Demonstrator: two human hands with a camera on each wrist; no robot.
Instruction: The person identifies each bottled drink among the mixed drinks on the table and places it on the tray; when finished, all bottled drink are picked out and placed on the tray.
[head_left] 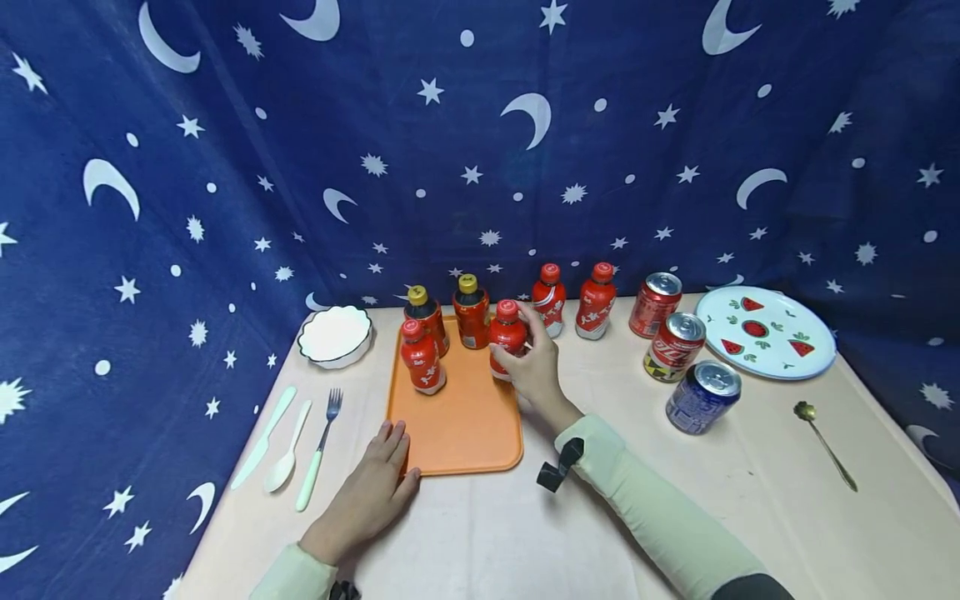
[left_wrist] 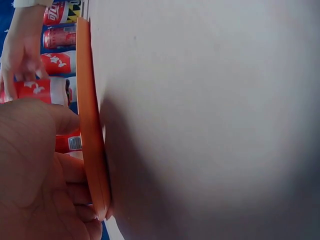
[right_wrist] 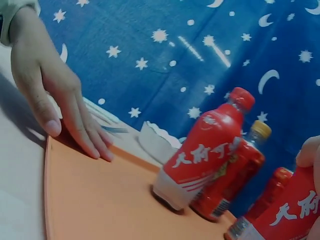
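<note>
My right hand (head_left: 537,367) grips a red bottle (head_left: 507,333) with a red cap at the right side of the orange tray (head_left: 465,433). In the right wrist view that bottle (right_wrist: 295,210) shows white lettering at the lower right. Spread over the tray's near left corner, my left hand (head_left: 371,483) touches its rim with straight fingers. Another red-capped bottle (head_left: 423,358) stands on the tray's left. Behind it are two yellow-capped bottles, one dark and red (head_left: 426,317) on the left, the other (head_left: 472,315) to its right.
Two red bottles (head_left: 550,304) (head_left: 596,307) stand behind the right hand. Several cans, including a blue one (head_left: 701,402), are to the right, near a watermelon-patterned plate (head_left: 772,333) and small spoon (head_left: 831,450). Left lie a white dish (head_left: 335,335), knife (head_left: 262,437), spoon (head_left: 288,450) and fork (head_left: 321,450).
</note>
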